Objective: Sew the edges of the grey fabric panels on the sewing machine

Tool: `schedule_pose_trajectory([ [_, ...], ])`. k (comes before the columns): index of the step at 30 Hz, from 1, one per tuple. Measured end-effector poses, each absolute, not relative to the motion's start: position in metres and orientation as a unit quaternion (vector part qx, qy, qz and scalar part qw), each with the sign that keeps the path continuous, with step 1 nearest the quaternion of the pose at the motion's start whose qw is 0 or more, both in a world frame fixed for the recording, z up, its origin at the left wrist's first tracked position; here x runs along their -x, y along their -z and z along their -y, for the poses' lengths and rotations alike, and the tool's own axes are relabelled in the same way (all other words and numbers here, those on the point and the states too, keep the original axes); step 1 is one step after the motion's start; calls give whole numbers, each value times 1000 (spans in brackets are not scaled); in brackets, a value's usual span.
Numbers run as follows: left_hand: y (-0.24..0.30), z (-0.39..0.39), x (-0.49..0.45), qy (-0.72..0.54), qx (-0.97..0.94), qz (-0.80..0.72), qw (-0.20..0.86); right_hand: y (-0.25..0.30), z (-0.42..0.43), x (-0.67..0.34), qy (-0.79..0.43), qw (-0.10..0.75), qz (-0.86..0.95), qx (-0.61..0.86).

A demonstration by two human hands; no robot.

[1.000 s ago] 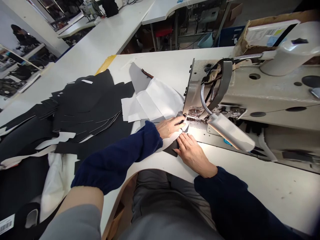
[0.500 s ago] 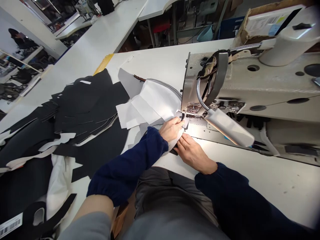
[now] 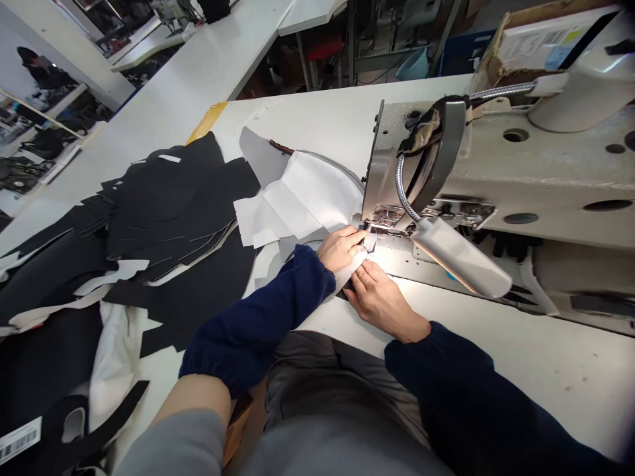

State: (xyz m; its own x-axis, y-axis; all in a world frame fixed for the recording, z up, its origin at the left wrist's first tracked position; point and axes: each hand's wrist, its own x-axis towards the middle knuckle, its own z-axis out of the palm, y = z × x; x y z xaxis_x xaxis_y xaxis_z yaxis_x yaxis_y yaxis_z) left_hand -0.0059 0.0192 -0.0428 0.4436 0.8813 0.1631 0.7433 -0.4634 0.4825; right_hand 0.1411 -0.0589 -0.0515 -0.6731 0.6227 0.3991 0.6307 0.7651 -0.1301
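Observation:
My left hand (image 3: 341,248) lies on a small grey-white fabric piece (image 3: 358,266) right in front of the presser foot of the sewing machine (image 3: 496,172), fingers curled and pressing the cloth down. My right hand (image 3: 380,296) rests just below it with fingers stretched flat on the same piece, over a dark layer underneath. The needle area is lit by the machine's lamp (image 3: 459,254). White fabric pieces (image 3: 302,198) fan out behind my left hand.
A heap of black cut fabric pieces (image 3: 163,205) covers the table's left half, with white cloth (image 3: 114,357) hanging off the front edge. A cardboard box (image 3: 526,39) stands behind the machine. Other white tables (image 3: 198,73) and a person (image 3: 42,66) are far left.
Both hands have stayed at the presser foot, shifting slightly; the left hand's fingers have curled more on the cloth. The camera view has moved a little.

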Motion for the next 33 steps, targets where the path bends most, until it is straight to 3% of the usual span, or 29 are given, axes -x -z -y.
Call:
schedule_pose_trajectory([
  [7,41,-31,-4,-190,-784,-557,197,48,53,-143,21,208,917,339],
  [14,32,-39,-4,-79,-856,-492,139,48,55,-141,21,196,920,340],
  [20,28,-44,-6,-61,-867,-480,118,50,51,-137,64,176,919,346],
  [33,13,-52,-4,-37,-854,-488,180,48,45,-135,38,157,917,364],
])
